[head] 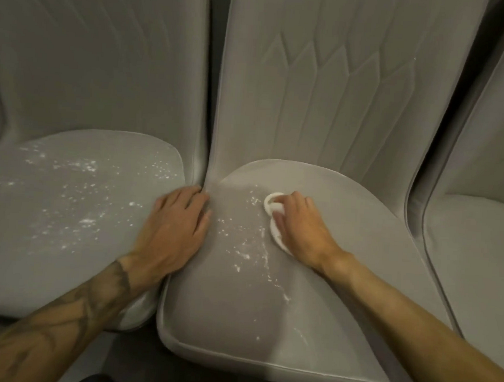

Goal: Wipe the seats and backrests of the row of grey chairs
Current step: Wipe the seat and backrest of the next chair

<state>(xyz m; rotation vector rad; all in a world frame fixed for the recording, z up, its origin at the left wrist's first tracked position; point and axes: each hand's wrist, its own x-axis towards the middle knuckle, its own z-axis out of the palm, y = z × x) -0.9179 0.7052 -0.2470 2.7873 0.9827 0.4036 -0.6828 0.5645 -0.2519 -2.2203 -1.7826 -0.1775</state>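
Three grey chairs stand side by side. On the middle chair's seat (343,270) my right hand (298,226) presses a white wad of cloth (273,204) against the back part, with fingers curled over it. White specks (241,243) cover the seat's left half, left of the cloth. My left hand (174,227) lies flat with straight fingers on the right edge of the left chair's seat (51,223), where it meets the middle seat. White specks (77,180) are scattered over that left seat too. The middle backrest (324,92) has stitched grooves.
The left chair's backrest (99,57) rises behind its seat. A third grey chair (478,234) stands close at the right. A dark gap (214,55) runs between the left and middle backrests. Dark floor (59,326) shows below the seats' front edges.
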